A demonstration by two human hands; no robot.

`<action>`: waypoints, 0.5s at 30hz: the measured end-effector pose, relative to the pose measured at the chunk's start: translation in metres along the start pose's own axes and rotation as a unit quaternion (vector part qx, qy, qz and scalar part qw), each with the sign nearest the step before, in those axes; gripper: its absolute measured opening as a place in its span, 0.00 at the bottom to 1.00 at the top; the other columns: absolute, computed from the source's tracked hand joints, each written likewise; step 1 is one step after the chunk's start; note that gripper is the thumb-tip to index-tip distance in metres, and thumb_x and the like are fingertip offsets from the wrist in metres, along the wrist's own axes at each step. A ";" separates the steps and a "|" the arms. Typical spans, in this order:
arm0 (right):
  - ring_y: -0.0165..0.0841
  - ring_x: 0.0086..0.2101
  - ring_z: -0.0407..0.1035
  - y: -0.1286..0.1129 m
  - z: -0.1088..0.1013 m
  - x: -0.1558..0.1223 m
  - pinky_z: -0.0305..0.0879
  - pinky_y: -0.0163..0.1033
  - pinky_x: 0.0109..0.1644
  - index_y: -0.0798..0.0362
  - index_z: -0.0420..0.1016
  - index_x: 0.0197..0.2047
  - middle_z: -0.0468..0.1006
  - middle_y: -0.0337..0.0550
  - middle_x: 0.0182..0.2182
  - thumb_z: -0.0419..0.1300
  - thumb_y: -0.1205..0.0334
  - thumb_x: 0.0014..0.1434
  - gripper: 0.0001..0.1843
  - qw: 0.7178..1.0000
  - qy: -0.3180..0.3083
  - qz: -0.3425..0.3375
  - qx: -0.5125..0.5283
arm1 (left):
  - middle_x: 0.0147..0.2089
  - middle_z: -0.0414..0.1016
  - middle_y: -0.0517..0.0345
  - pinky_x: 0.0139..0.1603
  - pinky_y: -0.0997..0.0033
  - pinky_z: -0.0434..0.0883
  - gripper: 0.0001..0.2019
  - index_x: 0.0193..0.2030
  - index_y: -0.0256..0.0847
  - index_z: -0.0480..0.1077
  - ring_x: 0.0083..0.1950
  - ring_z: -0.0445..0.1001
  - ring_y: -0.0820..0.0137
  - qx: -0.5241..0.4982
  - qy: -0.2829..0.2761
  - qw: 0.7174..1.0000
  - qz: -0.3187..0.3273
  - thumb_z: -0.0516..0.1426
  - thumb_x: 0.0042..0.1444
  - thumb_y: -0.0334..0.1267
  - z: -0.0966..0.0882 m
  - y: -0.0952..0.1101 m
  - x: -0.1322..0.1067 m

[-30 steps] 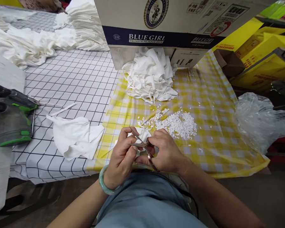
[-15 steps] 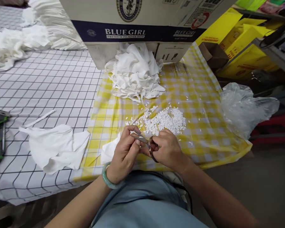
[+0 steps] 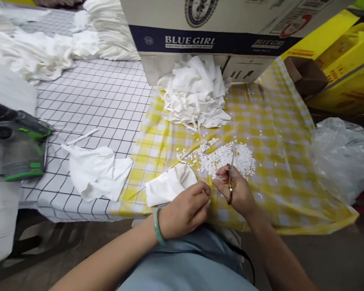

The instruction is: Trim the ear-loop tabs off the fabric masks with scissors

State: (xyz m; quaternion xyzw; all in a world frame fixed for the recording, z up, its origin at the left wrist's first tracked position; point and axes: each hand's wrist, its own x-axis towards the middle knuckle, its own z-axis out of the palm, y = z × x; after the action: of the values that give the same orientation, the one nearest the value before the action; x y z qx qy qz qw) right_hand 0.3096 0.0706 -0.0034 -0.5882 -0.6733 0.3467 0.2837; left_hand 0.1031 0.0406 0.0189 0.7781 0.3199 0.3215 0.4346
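Observation:
My left hand (image 3: 186, 210), a green bangle at its wrist, is closed in a pinch at the near side of a folded white cloth piece (image 3: 162, 189). A bit of white shows at its fingertips; the rest of the grip is hidden behind the fingers. The scissors (image 3: 230, 184) hang on the fingers of my right hand (image 3: 238, 192), blades pointing away from me. That hand is over the near edge of a heap of small white cut bits (image 3: 224, 158). Beyond the heap lies a pile of white cloth pieces (image 3: 195, 95).
A large beer carton (image 3: 188, 38) stands behind the pile. Another white cloth piece (image 3: 98, 171) with a strap lies to the left, near a grey-green machine (image 3: 24, 145). Stacked white cloth (image 3: 113, 30) is at the far left; a clear plastic bag (image 3: 342, 157) is at right.
My hands have come apart: the right has moved the scissors away from the left and turned the blades forward. My left hand has turned over, knuckles up. The view has swung left.

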 end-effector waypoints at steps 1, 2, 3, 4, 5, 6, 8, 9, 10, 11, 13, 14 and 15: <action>0.34 0.36 0.68 -0.004 0.004 0.000 0.65 0.40 0.42 0.50 0.63 0.39 0.74 0.43 0.39 0.62 0.54 0.57 0.13 0.999 -0.011 -0.030 0.027 | 0.43 0.68 0.46 0.47 0.68 0.70 0.08 0.35 0.38 0.65 0.45 0.69 0.66 -0.013 0.004 1.000 -0.002 0.47 0.63 0.28 -0.006 0.005 -0.006; 0.35 0.40 0.69 -0.009 0.009 0.002 0.65 0.42 0.46 0.49 0.62 0.40 0.74 0.45 0.43 0.62 0.57 0.57 0.12 0.997 -0.026 -0.058 0.054 | 0.42 0.69 0.47 0.46 0.68 0.70 0.08 0.34 0.38 0.65 0.44 0.69 0.67 -0.032 0.015 0.999 -0.007 0.48 0.63 0.28 -0.015 0.011 -0.011; 0.37 0.44 0.69 -0.014 0.014 0.005 0.64 0.44 0.50 0.49 0.61 0.40 0.74 0.46 0.47 0.61 0.60 0.57 0.12 0.993 -0.045 -0.084 0.075 | 0.42 0.70 0.47 0.46 0.68 0.70 0.09 0.33 0.38 0.66 0.44 0.70 0.67 -0.055 0.031 0.998 -0.016 0.48 0.63 0.28 -0.028 0.017 -0.015; 0.38 0.48 0.69 -0.021 0.020 0.010 0.63 0.45 0.54 0.48 0.60 0.40 0.73 0.46 0.50 0.61 0.63 0.56 0.12 0.988 -0.064 -0.107 0.087 | 0.41 0.71 0.48 0.46 0.67 0.70 0.10 0.33 0.38 0.67 0.43 0.70 0.67 -0.082 0.050 0.995 -0.026 0.49 0.63 0.29 -0.044 0.023 -0.018; 0.38 0.51 0.67 -0.027 0.026 0.016 0.62 0.46 0.57 0.48 0.60 0.41 0.72 0.46 0.52 0.61 0.66 0.56 0.13 0.985 -0.081 -0.127 0.090 | 0.41 0.71 0.49 0.46 0.66 0.70 0.10 0.32 0.39 0.68 0.43 0.71 0.66 -0.103 0.074 0.991 -0.039 0.49 0.63 0.29 -0.062 0.028 -0.020; 0.38 0.53 0.66 -0.033 0.032 0.025 0.60 0.46 0.59 0.48 0.61 0.42 0.72 0.46 0.53 0.60 0.68 0.55 0.14 0.981 -0.095 -0.147 0.084 | 0.40 0.72 0.50 0.45 0.66 0.71 0.11 0.30 0.39 0.69 0.43 0.72 0.65 -0.120 0.099 0.987 -0.048 0.50 0.63 0.30 -0.082 0.031 -0.021; 0.38 0.54 0.64 -0.042 0.044 0.047 0.60 0.45 0.59 0.48 0.64 0.43 0.72 0.45 0.52 0.59 0.73 0.52 0.16 0.972 -0.127 -0.191 0.050 | 0.38 0.72 0.51 0.39 0.66 0.71 0.11 0.26 0.39 0.68 0.40 0.72 0.65 -0.132 0.148 0.978 -0.060 0.52 0.60 0.31 -0.122 0.030 -0.020; 0.39 0.53 0.64 -0.044 0.049 0.059 0.61 0.44 0.58 0.49 0.66 0.42 0.74 0.46 0.50 0.59 0.74 0.50 0.17 0.966 -0.151 -0.211 0.020 | 0.36 0.72 0.51 0.37 0.66 0.70 0.12 0.24 0.39 0.67 0.39 0.72 0.65 -0.103 0.171 0.977 -0.071 0.52 0.58 0.32 -0.140 0.025 -0.019; 0.39 0.52 0.65 -0.046 0.054 0.069 0.62 0.43 0.56 0.50 0.68 0.41 0.75 0.46 0.46 0.60 0.75 0.48 0.17 0.958 -0.177 -0.226 -0.012 | 0.34 0.72 0.51 0.37 0.65 0.70 0.12 0.21 0.39 0.65 0.39 0.72 0.65 -0.052 0.195 0.975 -0.091 0.53 0.57 0.33 -0.156 0.018 -0.017; 0.40 0.50 0.65 -0.047 0.058 0.078 0.62 0.43 0.54 0.51 0.69 0.39 0.76 0.45 0.43 0.60 0.75 0.47 0.16 0.950 -0.201 -0.237 -0.043 | 0.33 0.71 0.52 0.39 0.64 0.70 0.13 0.20 0.40 0.63 0.39 0.72 0.64 0.015 0.221 0.968 -0.116 0.53 0.56 0.33 -0.170 0.010 -0.016; 0.40 0.44 0.67 -0.047 0.062 0.090 0.63 0.42 0.49 0.52 0.70 0.34 0.76 0.44 0.36 0.61 0.75 0.46 0.12 0.940 -0.225 -0.242 -0.087 | 0.33 0.71 0.51 0.46 0.58 0.69 0.12 0.20 0.40 0.64 0.42 0.71 0.61 0.143 0.284 0.933 -0.167 0.55 0.54 0.34 -0.186 -0.009 -0.016; 0.39 0.42 0.67 -0.047 0.062 0.093 0.62 0.41 0.47 0.52 0.70 0.33 0.76 0.44 0.34 0.61 0.75 0.47 0.11 0.940 -0.222 -0.240 -0.098 | 0.35 0.71 0.50 0.50 0.54 0.68 0.08 0.23 0.41 0.66 0.45 0.70 0.59 0.185 0.318 0.911 -0.184 0.56 0.53 0.34 -0.188 -0.017 -0.018; 0.38 0.39 0.67 -0.046 0.061 0.095 0.62 0.40 0.45 0.52 0.70 0.32 0.75 0.43 0.33 0.60 0.75 0.48 0.10 0.942 -0.211 -0.237 -0.105 | 0.39 0.71 0.49 0.53 0.51 0.66 0.03 0.28 0.41 0.68 0.48 0.69 0.57 0.209 0.351 0.892 -0.193 0.57 0.51 0.33 -0.185 -0.023 -0.021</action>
State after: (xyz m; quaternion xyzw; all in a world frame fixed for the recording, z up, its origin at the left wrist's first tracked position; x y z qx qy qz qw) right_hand 0.2196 0.1530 -0.0054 -0.3511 -0.8703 0.3130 0.1459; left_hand -0.0580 0.1210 0.0703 0.6106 0.6555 0.4086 0.1747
